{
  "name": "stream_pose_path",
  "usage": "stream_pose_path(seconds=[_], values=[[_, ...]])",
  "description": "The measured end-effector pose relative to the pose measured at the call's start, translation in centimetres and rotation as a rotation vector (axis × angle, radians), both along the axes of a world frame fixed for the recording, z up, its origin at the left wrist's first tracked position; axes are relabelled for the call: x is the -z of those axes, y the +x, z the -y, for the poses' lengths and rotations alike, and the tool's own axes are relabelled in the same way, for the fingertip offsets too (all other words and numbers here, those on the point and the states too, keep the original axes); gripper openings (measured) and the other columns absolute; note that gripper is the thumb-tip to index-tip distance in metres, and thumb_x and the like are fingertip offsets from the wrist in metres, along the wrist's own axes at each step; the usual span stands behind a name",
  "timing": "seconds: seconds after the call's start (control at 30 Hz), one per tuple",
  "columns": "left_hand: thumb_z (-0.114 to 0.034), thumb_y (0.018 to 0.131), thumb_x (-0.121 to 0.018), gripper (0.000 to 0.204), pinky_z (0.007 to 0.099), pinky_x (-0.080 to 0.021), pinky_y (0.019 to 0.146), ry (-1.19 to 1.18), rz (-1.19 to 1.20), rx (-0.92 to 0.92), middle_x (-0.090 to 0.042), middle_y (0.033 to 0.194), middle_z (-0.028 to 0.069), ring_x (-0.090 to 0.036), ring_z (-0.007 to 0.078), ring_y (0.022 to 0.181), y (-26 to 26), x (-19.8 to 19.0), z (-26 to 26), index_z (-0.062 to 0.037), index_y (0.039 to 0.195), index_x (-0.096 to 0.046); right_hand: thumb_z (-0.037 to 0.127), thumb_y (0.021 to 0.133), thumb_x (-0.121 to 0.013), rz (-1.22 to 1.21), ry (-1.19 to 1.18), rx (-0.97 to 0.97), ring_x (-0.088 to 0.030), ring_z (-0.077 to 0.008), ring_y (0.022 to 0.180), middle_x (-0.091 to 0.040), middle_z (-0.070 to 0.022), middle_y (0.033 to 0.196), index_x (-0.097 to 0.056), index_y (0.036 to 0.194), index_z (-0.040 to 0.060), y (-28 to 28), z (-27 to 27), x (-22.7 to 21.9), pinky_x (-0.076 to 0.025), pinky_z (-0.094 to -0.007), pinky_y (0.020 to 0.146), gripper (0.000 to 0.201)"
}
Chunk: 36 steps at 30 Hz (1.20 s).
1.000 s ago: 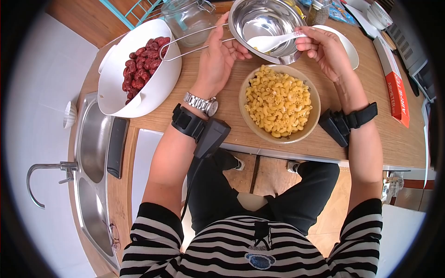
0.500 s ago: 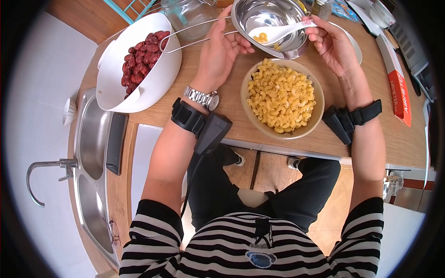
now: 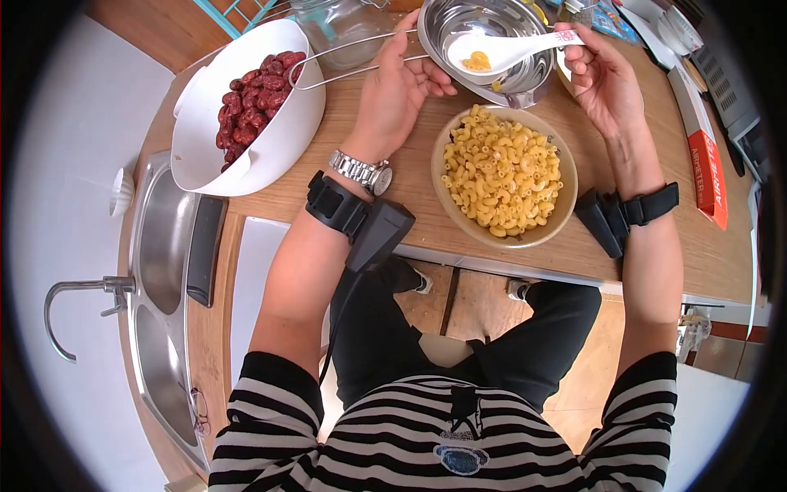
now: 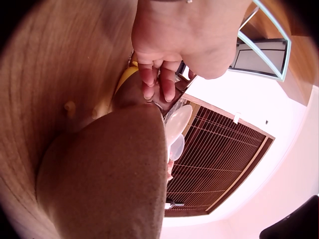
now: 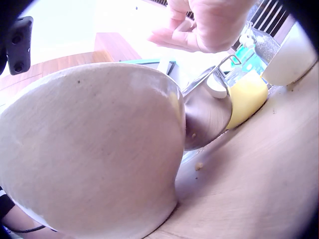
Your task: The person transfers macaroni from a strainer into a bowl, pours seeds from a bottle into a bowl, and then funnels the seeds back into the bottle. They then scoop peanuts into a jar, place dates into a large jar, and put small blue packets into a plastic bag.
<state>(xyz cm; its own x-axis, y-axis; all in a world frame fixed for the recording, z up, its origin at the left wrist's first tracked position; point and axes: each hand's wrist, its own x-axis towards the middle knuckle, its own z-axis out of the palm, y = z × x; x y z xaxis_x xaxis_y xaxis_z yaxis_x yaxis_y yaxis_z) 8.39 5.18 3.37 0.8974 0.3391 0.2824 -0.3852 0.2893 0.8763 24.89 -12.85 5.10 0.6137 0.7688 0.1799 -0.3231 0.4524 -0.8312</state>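
Note:
My left hand (image 3: 398, 102) holds a shiny steel bowl (image 3: 529, 86) by its side, near the long wire loop handle (image 3: 348, 74). The bowl tilts toward me. Between the fingertips of my right hand (image 3: 607, 90) is the end of a white spoon (image 3: 520, 51), which reaches over the steel bowl with a few macaroni pieces (image 3: 476, 61) in it. A small yellow piece lies lower in the steel bowl. Closer to me stands a beige bowl (image 3: 437, 184) heaped with yellow macaroni (image 3: 504, 176); in the right wrist view its outer wall (image 5: 99, 144) fills much of the picture.
On the left, a white basket (image 3: 291, 156) holds red dates (image 3: 254, 107). A glass jar (image 3: 332, 29) stands behind it, and a double sink (image 3: 164, 246) lies beyond the basket. A red and white box (image 3: 705, 176) is at the right. Small crumbs (image 5: 199, 167) lie on the table.
The right hand has moved slightly right and up, lifting the spoon higher in the steel bowl; macaroni pieces now show in the spoon. The left hand keeps its hold on the steel bowl.

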Motion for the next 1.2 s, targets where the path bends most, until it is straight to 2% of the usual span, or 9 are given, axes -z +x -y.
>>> stream_pose_path(seconds=[0.27, 0.3, 0.37, 0.43, 0.5, 0.67, 0.77, 0.97, 1.2], values=[[-0.037, 0.089, -0.026, 0.047, 0.0230, -0.041, 0.062, 0.032, -0.036, 0.003, -0.054, 0.083, 0.0051, -0.049, 0.0099, 0.069, -0.3, -0.3, 0.0, -0.0120, 0.129, -0.021, 0.016, 0.086, -0.038, 0.327, 0.189, -0.341, -0.046, -0.0078, 0.052, -0.052, -0.0049, 0.065, -0.047, 0.104, -0.0050, 0.2, 1.1, -0.5, -0.037, -0.0149, 0.045, 0.029], [-0.035, 0.087, -0.033, 0.051, 0.0252, -0.040, 0.070, -0.007, -0.009, 0.055, -0.053, 0.092, 0.0070, -0.049, 0.0123, 0.078, -0.4, -0.4, -0.1, -0.0106, 0.129, -0.020, 0.016, 0.086, -0.038, 0.327, 0.189, -0.341, -0.046, -0.0078, 0.052, -0.052, -0.0049, 0.065, -0.047, 0.104, -0.0050, 0.1, 1.1, -0.5, -0.037, -0.0149, 0.045, 0.029], [-0.032, 0.085, -0.041, 0.055, 0.0273, -0.040, 0.077, -0.045, 0.017, 0.106, -0.051, 0.101, 0.0090, -0.049, 0.0147, 0.088, -0.3, -0.3, -0.1, -0.0092, 0.129, -0.018, 0.018, 0.087, -0.038, 0.282, 0.114, -0.031, -0.044, -0.0069, 0.053, -0.051, -0.0029, 0.065, -0.047, 0.105, -0.0049, -0.3, 1.1, -0.4, -0.036, -0.0149, 0.047, 0.030], [-0.034, 0.089, -0.021, 0.044, 0.0283, -0.043, 0.066, 0.140, -0.014, -0.001, -0.051, 0.067, 0.0045, -0.049, 0.0124, 0.066, 0.1, 0.2, -0.2, -0.0123, 0.127, -0.024, 0.018, 0.086, -0.039, 0.343, 0.099, -0.030, -0.044, -0.0063, 0.054, -0.051, -0.0019, 0.065, -0.047, 0.105, -0.0050, -0.2, 1.0, -0.8, -0.035, -0.0150, 0.047, 0.031], [-0.033, 0.090, -0.021, 0.043, 0.0282, -0.043, 0.066, 0.137, -0.007, 0.001, -0.051, 0.067, 0.0045, -0.048, 0.0122, 0.066, 0.1, 0.4, -0.4, -0.0125, 0.127, -0.025, 0.019, 0.086, -0.040, 0.404, 0.084, -0.029, -0.043, -0.0058, 0.054, -0.051, -0.0008, 0.065, -0.047, 0.105, -0.0050, -0.1, 0.8, -1.0, -0.034, -0.0151, 0.048, 0.031], [-0.033, 0.089, -0.021, 0.043, 0.0281, -0.043, 0.066, 0.138, 0.000, -0.004, -0.051, 0.067, 0.0042, -0.048, 0.0117, 0.065, 0.1, 0.4, -0.3, -0.0126, 0.127, -0.025, 0.021, 0.082, -0.050, 0.619, -0.150, 0.352, -0.044, -0.0036, 0.054, -0.052, 0.0014, 0.063, -0.058, 0.095, 0.0005, -0.7, 0.1, -0.5, -0.032, -0.0158, 0.047, 0.025], [-0.033, 0.089, -0.022, 0.043, 0.0280, -0.043, 0.066, 0.140, -0.005, -0.018, -0.050, 0.068, 0.0041, -0.048, 0.0117, 0.066, 0.1, 0.7, -0.5, -0.0126, 0.127, -0.025, 0.020, 0.081, -0.053, 0.764, -0.262, 0.457, -0.044, -0.0033, 0.051, -0.053, 0.0014, 0.062, -0.061, 0.092, 0.0039, -1.4, -0.1, -0.5, -0.032, -0.0158, 0.046, 0.021], [-0.034, 0.089, -0.022, 0.044, 0.0278, -0.043, 0.066, 0.148, -0.005, -0.022, -0.050, 0.069, 0.0049, -0.048, 0.0126, 0.066, 0.1, 0.7, -0.5, -0.0127, 0.128, -0.024, 0.021, 0.081, -0.052, 0.864, -0.260, 0.427, -0.045, -0.0032, 0.051, -0.053, 0.0015, 0.062, -0.061, 0.093, 0.0037, -1.8, -0.2, -0.5, -0.032, -0.0157, 0.046, 0.022], [-0.034, 0.089, -0.023, 0.045, 0.0277, -0.043, 0.066, 0.135, 0.000, -0.020, -0.050, 0.069, 0.0052, -0.048, 0.0129, 0.066, 0.1, 0.7, -0.5, -0.0123, 0.128, -0.024, 0.019, 0.083, -0.050, 0.765, -0.255, 0.317, -0.046, -0.0033, 0.051, -0.054, 0.0007, 0.062, -0.060, 0.091, 0.0027, -1.8, -0.3, -0.6, -0.033, -0.0147, 0.044, 0.021]])
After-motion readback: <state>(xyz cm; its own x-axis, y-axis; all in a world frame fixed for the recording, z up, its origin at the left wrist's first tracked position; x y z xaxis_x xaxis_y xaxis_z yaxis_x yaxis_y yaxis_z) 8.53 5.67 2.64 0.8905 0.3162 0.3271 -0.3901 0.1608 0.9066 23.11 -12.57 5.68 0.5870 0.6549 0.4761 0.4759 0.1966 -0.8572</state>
